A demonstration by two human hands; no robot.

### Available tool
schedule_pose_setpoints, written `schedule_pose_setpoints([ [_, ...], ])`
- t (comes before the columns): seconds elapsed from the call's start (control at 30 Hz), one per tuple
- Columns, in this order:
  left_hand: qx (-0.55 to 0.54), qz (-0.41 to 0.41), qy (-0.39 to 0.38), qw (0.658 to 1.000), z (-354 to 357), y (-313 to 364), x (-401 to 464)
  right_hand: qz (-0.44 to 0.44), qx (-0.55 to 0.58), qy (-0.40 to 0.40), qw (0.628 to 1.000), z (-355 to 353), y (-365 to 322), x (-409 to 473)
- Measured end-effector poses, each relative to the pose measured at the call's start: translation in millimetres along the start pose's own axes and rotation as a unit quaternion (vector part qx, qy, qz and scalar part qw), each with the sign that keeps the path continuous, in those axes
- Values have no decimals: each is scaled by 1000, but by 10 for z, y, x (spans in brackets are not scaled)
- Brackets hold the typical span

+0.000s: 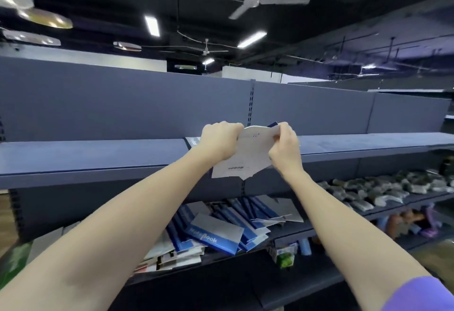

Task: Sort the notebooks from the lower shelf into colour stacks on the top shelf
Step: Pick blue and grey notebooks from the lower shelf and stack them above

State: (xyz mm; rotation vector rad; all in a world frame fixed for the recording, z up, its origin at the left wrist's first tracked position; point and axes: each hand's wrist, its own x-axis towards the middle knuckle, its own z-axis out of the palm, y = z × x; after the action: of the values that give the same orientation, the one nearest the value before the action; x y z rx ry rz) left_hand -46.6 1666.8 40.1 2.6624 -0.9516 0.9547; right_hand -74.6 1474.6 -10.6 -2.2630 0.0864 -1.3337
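Note:
Both hands hold a small bundle of notebooks up at the front edge of the top shelf. Its white back cover faces me and a blue corner shows at the top. My left hand grips the bundle's upper left edge. My right hand grips its right edge. Part of a notebook lies flat on the top shelf just left of my left hand. On the lower shelf, a loose heap of blue and grey notebooks lies jumbled between my forearms.
Grey packaged goods fill the shelf to the right. Small bottles and boxes stand on a lower tier. The grey back panel rises behind the top shelf.

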Motion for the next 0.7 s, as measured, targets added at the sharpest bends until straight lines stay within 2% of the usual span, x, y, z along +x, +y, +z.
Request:
schedule_pose_setpoints([
  [0.2, -125, -58, 55, 989, -178, -61, 364, -14, 88, 96, 991, -27, -34, 465],
  [0.33, -82, -46, 127, 987, -247, -164, 557, -7, 89, 177, 980, 113, 34, 699],
  [0.43, -49, -48, 146, 987, -200, -280, 655, -30, 49, 204, 977, 271, 189, 830],
  [0.5, -17, -61, 147, 987, -150, -355, 682, -59, 11, 186, 981, 406, 339, 842],
  [0.57, 14, -85, 141, 986, -83, -408, 681, -68, -20, 130, 989, 539, 484, 798],
  [0.7, 58, -136, 122, 981, 89, -458, 652, -66, -78, -88, 991, 862, 764, 646],
])
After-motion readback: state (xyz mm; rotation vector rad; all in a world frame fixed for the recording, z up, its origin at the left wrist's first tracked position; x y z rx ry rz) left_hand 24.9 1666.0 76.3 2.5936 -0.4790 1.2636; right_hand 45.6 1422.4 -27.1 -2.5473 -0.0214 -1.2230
